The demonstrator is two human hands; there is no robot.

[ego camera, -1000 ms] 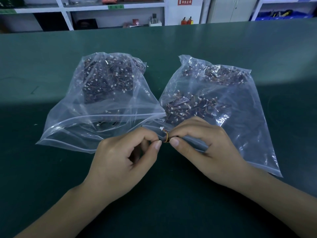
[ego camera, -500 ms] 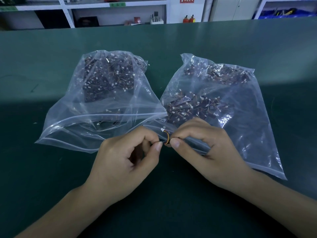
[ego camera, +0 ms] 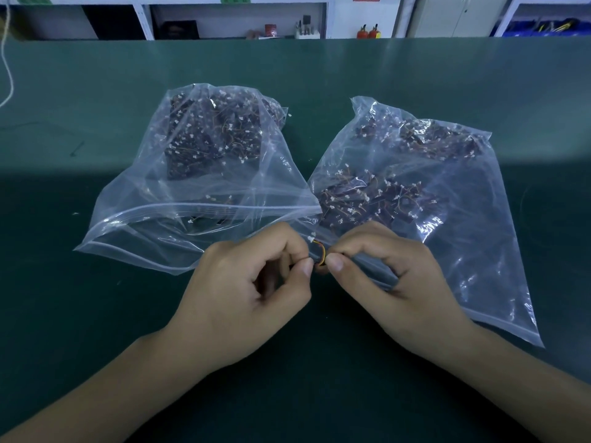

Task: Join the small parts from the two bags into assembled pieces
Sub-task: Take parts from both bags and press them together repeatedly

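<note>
Parts (ego camera: 319, 254) sit right between my two sets of fingertips, just in front of both thumbs: a short loop of red and yellow wire with a tiny white connector (ego camera: 311, 239) poking up at its far end. Left hand (ego camera: 246, 295) has fingers curled, thumb and forefinger pinching the left end of the piece. Right hand (ego camera: 393, 282) is curled the same way, pinching the right end. Thumb tips almost touch. What exactly each pinch holds is too small to tell; looks like two halves being pushed together, my judgement only.

Key relation: join axis runs left-right, fingertip to fingertip, so the closing push is each hand straight toward the other. Wire loop bows away from me, white connector tilted toward the left fingers. Both hands equally near; neither has to travel.

Left bag (ego camera: 198, 199) lies just beyond the left fingers, its open mouth facing them and touching or nearly touching the knuckles. Right bag (ego camera: 431, 199) lies beyond and under the right fingers; its near edge runs beneath that hand. Both bags hold heaps of dark parts with white connectors.

Room: bare green bench (ego camera: 287, 362) on my side of the fingers, enough to set a finished piece down. Risk as I judge it: bag film snagging under the right hand.
</note>
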